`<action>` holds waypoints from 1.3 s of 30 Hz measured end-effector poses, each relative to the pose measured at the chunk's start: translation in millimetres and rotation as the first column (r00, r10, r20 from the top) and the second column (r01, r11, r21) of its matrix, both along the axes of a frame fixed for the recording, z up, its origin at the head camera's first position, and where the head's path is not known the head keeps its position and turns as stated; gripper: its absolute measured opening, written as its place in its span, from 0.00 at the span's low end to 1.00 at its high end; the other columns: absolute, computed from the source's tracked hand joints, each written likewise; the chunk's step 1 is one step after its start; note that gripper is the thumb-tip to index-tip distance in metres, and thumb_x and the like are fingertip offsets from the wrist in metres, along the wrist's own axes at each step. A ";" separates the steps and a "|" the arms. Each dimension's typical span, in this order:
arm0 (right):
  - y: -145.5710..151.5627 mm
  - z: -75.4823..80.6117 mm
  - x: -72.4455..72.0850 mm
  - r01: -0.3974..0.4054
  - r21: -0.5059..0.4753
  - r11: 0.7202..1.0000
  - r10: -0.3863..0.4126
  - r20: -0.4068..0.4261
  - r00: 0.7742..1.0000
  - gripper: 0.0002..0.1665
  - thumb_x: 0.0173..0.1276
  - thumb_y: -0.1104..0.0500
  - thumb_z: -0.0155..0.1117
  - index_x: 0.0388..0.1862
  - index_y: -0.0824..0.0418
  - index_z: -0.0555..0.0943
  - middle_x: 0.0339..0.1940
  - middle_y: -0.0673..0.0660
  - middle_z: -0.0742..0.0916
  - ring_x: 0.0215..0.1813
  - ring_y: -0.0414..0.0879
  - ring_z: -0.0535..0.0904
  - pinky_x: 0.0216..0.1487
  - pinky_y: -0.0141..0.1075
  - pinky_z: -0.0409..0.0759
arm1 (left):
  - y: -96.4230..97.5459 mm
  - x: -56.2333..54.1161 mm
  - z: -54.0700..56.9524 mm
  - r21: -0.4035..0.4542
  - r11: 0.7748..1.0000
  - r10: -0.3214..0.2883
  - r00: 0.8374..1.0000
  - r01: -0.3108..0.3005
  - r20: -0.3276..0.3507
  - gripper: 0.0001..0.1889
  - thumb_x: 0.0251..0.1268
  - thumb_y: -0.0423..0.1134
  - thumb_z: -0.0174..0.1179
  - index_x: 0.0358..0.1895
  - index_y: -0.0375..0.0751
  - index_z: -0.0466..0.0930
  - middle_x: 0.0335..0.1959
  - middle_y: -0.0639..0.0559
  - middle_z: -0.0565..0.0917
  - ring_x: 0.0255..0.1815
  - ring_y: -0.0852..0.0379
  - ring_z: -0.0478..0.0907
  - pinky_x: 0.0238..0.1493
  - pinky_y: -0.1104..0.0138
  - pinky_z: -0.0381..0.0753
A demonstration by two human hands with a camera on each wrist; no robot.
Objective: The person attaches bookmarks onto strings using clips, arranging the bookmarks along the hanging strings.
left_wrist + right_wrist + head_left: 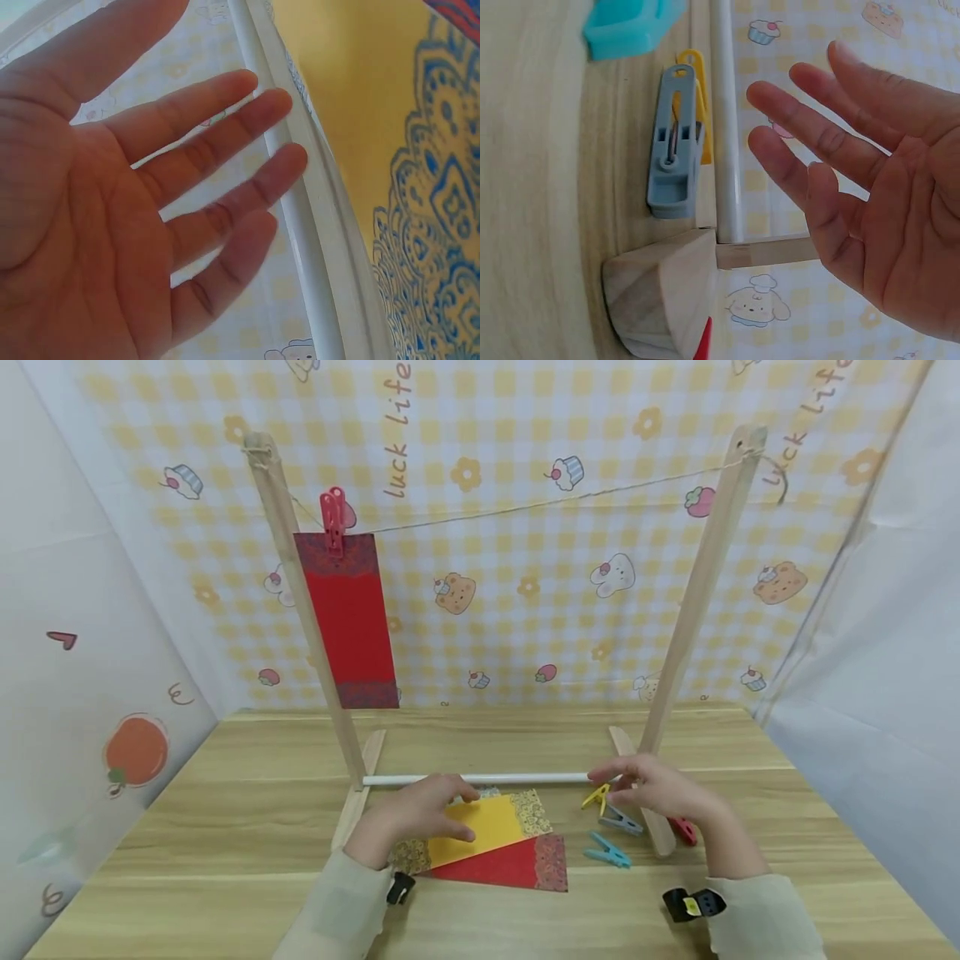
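My left hand (423,814) hovers over a yellow paper strip (487,825) with patterned ends, its fingers loose and holding nothing. A red paper strip (502,867) with dark patterned ends lies partly beneath the yellow one. My right hand (660,785), also holding nothing with relaxed fingers, is above a yellow clothespin (597,797) and a grey clothespin (671,150). A light blue clothespin (609,852) lies nearer the front. Another red strip (351,627) hangs from a string (525,510), under a red clothespin (333,522) at its top edge.
Two wooden posts (697,602) on wooden feet carry the string, joined low down by a white rod (517,778). Beside the right foot lies another red clothespin (684,830). A yellow-checked cloth (510,635) hangs behind the wooden table (187,827).
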State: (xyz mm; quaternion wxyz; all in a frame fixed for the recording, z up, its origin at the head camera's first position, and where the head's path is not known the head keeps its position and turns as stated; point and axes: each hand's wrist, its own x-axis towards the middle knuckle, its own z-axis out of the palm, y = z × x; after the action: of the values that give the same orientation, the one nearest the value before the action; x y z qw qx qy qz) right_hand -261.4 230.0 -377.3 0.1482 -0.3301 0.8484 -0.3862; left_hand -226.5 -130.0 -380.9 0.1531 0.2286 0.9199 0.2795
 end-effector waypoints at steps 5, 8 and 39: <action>-2.3 -0.3 3.6 -0.015 0.078 0.997 0.012 0.045 0.999 0.23 0.69 0.69 0.59 0.62 0.71 0.75 0.52 0.68 0.84 0.40 0.43 0.79 0.38 0.32 0.79 | 1.4 3.0 0.3 -0.047 0.998 0.046 0.998 -0.044 0.045 0.30 0.52 0.41 0.76 0.60 0.38 0.79 0.59 0.46 0.81 0.61 0.46 0.76 0.64 0.49 0.74; -3.0 0.1 6.1 -0.020 0.106 0.994 0.014 0.066 0.998 0.25 0.68 0.70 0.60 0.64 0.71 0.75 0.45 0.65 0.83 0.32 0.38 0.74 0.33 0.31 0.75 | 1.7 4.3 0.1 -0.063 0.997 0.056 0.997 -0.053 0.050 0.31 0.50 0.41 0.77 0.60 0.38 0.79 0.58 0.46 0.81 0.58 0.47 0.77 0.63 0.49 0.75; -33.2 -3.6 21.9 0.100 0.349 0.932 -0.079 -0.073 0.994 0.15 0.56 0.72 0.73 0.41 0.61 0.82 0.37 0.52 0.84 0.40 0.45 0.78 0.39 0.40 0.80 | 9.0 10.7 -3.6 -0.225 0.973 0.054 0.999 -0.050 0.008 0.44 0.40 0.35 0.81 0.68 0.52 0.73 0.55 0.50 0.71 0.53 0.53 0.68 0.46 0.56 0.82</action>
State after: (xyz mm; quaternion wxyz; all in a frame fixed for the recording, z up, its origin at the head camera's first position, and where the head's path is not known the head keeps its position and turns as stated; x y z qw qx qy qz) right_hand -239.5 196.8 -381.0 0.1627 -0.2704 0.9219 -0.2246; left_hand -215.8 -121.0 -384.5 0.1770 0.1837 0.9501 0.1793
